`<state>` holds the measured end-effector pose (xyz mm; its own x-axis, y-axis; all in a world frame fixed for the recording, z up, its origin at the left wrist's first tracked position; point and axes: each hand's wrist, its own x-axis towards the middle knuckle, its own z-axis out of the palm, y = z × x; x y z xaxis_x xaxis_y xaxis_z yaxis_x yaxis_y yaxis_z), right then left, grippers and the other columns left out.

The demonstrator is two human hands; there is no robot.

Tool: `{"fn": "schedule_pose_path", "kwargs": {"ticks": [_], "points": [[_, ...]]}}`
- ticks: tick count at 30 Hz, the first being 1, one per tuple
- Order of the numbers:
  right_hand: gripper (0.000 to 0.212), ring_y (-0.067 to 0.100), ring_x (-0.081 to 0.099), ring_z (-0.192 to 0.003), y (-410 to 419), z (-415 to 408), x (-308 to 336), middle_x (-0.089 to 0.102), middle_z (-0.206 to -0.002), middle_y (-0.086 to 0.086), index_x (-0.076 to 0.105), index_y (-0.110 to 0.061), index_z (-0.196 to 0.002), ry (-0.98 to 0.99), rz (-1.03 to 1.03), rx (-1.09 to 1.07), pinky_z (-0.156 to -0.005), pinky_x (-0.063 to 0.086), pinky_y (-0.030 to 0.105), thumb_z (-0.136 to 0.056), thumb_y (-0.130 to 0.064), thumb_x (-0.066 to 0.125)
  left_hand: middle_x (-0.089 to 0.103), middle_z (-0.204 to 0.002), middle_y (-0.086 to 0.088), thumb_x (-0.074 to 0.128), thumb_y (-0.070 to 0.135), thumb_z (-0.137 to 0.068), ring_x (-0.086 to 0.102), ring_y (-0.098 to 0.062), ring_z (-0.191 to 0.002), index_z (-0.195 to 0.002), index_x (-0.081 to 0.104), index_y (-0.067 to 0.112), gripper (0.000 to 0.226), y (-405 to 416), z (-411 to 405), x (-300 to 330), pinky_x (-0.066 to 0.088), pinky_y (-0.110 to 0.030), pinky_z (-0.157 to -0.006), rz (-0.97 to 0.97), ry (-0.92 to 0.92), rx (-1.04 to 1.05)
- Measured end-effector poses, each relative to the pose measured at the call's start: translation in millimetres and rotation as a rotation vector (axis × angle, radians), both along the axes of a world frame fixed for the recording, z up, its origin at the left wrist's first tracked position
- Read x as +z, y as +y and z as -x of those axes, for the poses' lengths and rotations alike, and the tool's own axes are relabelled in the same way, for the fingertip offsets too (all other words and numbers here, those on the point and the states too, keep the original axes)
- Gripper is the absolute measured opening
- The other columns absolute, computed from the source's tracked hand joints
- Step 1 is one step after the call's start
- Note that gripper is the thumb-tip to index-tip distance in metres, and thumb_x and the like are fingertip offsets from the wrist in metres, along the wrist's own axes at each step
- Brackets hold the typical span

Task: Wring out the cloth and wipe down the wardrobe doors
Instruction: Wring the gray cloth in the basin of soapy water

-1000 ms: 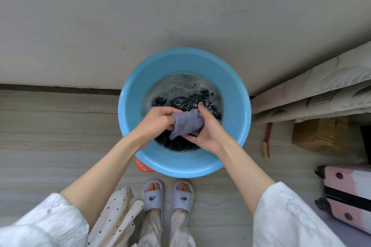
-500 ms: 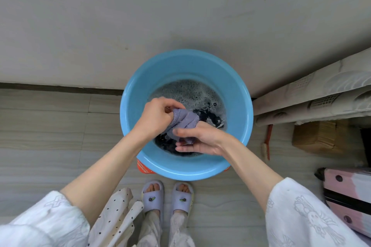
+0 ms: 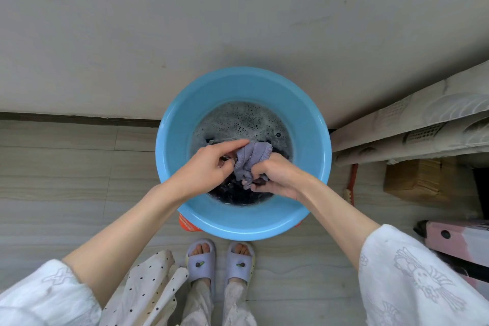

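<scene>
Head view is showing both hands over the blue basin of soapy water. The right hand is gripping the bunched purple cloth with curled fingers. The left hand is touching it, forefinger stretched out.

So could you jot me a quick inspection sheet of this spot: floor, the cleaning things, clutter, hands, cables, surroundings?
Surface: pale tiled floor.
Job's things: purple cloth bunched above dark sudsy water in the blue basin.
Clutter: red-handled brush, cardboard box, pink suitcase, all to the right.
Grippers: right hand grips the cloth; left hand pinches its edge, forefinger straight.
Cables: nothing seen.
Surroundings: grey wall behind the basin, rolled mats leaning right, slippered feet below.
</scene>
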<state>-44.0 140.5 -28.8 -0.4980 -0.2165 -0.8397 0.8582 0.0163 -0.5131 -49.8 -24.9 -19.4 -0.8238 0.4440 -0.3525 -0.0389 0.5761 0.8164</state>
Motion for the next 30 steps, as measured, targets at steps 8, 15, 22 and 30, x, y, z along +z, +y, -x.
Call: {"fn": "schedule_pose_path", "kwargs": {"ticks": [8,15,22,30], "points": [[0.016,0.007,0.043,-0.052,11.1,4.7,13.2,0.057,-0.072,0.004,0.062,-0.015,-0.08,0.029,0.003,0.32,-0.053,0.05,0.022,-0.081,0.0,0.067,0.056,-0.117,0.003,0.061,0.003,-0.085,0.045,-0.002,-0.096,-0.128,0.051,0.021,0.047,2.2,1.4,-14.5,0.038,-0.023,-0.088,0.006,0.262,-0.102],[0.024,0.012,0.054,-0.064,7.6,3.6,11.8,0.056,-0.073,0.003,0.057,-0.008,-0.084,0.07,-0.088,0.308,-0.06,0.058,0.03,-0.078,0.015,0.053,0.047,-0.127,-0.007,0.059,-0.01,-0.073,0.052,-0.027,-0.104,-0.131,0.037,0.024,0.071,-2.1,-2.2,-14.1,0.051,-0.042,-0.075,0.182,0.631,-0.323],[0.019,0.011,0.045,-0.052,-0.1,8.4,21.9,0.054,-0.068,0.009,0.053,-0.007,-0.076,0.052,-0.082,0.586,-0.044,0.036,0.018,-0.084,0.01,0.053,0.058,-0.109,-0.009,0.063,0.0,-0.065,0.057,-0.025,-0.083,-0.136,0.037,0.006,0.076,4.7,1.5,-12.4,0.044,-0.032,-0.062,0.452,0.897,-0.576],[0.034,0.018,0.034,-0.046,-10.1,16.1,26.2,0.039,-0.051,0.004,0.044,-0.013,-0.057,0.121,-0.326,0.751,-0.043,0.029,0.023,-0.077,-0.006,0.071,0.051,-0.051,-0.003,0.037,0.008,-0.068,0.054,-0.023,-0.049,-0.064,0.056,0.01,0.02,15.3,8.3,0.4,0.035,-0.025,-0.046,0.662,0.906,-0.601]]}}
